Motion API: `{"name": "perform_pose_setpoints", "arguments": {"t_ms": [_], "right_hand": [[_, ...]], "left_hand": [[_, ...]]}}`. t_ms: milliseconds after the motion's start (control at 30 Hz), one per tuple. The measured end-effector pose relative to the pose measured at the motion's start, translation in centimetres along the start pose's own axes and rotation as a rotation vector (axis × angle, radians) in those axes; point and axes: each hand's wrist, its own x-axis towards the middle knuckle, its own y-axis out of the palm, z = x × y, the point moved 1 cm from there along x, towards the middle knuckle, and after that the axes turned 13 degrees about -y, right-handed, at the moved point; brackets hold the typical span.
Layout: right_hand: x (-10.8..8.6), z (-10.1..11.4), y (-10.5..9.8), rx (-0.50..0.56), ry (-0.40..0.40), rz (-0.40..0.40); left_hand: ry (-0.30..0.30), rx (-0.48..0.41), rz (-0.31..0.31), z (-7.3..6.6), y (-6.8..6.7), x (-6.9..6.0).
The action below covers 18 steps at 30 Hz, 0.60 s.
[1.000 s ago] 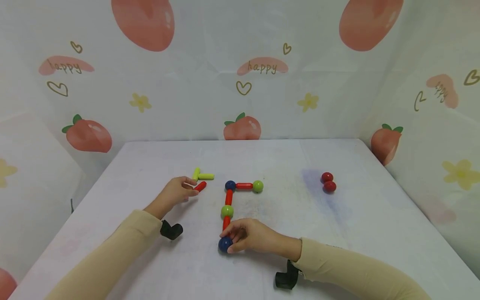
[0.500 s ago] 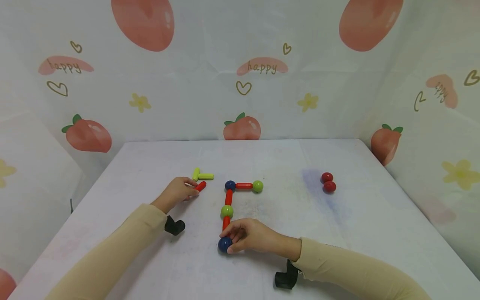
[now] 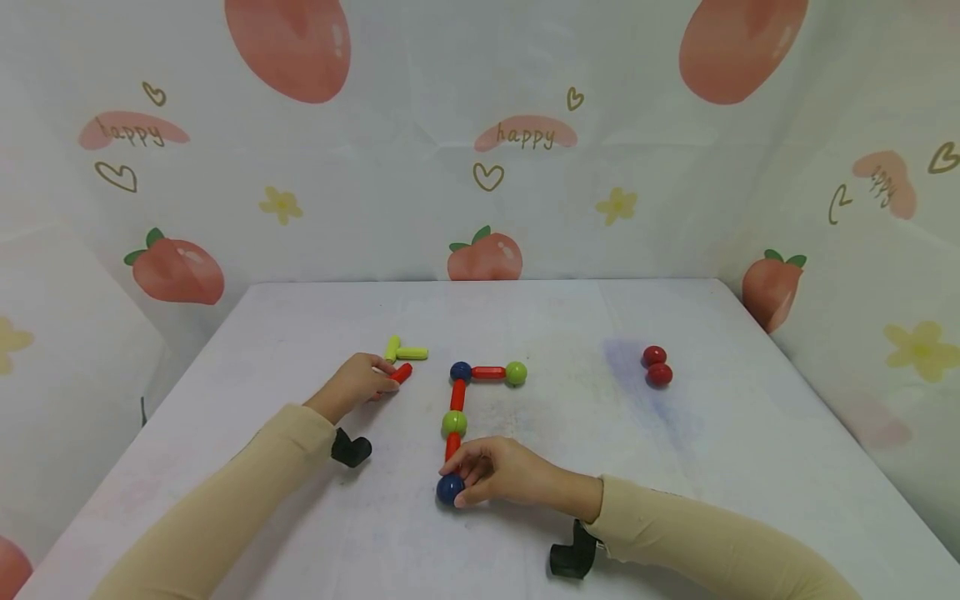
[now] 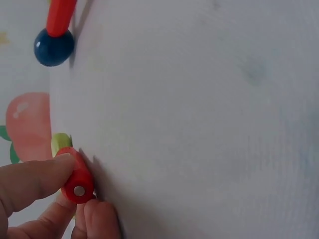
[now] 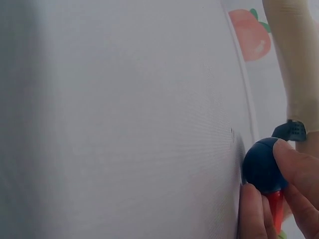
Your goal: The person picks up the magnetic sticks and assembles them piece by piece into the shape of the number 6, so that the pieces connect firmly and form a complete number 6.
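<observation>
My left hand (image 3: pixel 354 385) pinches a red magnetic rod (image 3: pixel 403 372) between thumb and fingers; in the left wrist view a round metal disc shows in the end of the red rod (image 4: pixel 79 177). Two yellow-green rods (image 3: pixel 412 353) lie just behind it. At the near end of a joined chain, my right hand (image 3: pixel 510 473) grips a blue ball (image 3: pixel 448 489), also seen as a blue ball (image 5: pixel 262 166) in the right wrist view. From there the chain runs back through a red rod, a green ball (image 3: pixel 453 422) and another red rod to a far blue ball (image 3: pixel 461 372), then right to a green ball (image 3: pixel 516 372).
Two red balls (image 3: pixel 657 367) sit side by side on the right part of the white table (image 3: pixel 570 317). A black wrist mount hangs under each sleeve, the left mount (image 3: pixel 351 448) close to the tabletop. A patterned backdrop rises behind the table.
My left forearm has shifted slightly forward and to the right, while its fingers stay at the red rod. The right hand and the chain have stayed put.
</observation>
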Motion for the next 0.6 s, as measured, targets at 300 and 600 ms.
{"name": "perform_pose_setpoints", "arguments": {"t_ms": [300,600], "right_hand": [[0.0,0.0,0.0,-0.003,0.003,-0.002],[0.0,-0.2,0.1,0.0,-0.016,-0.001]], "left_hand": [[0.132,-0.085,0.059,-1.7,0.1,-2.0],[0.366,-0.165,0.077,-4.8,2.1,-5.4]]}}
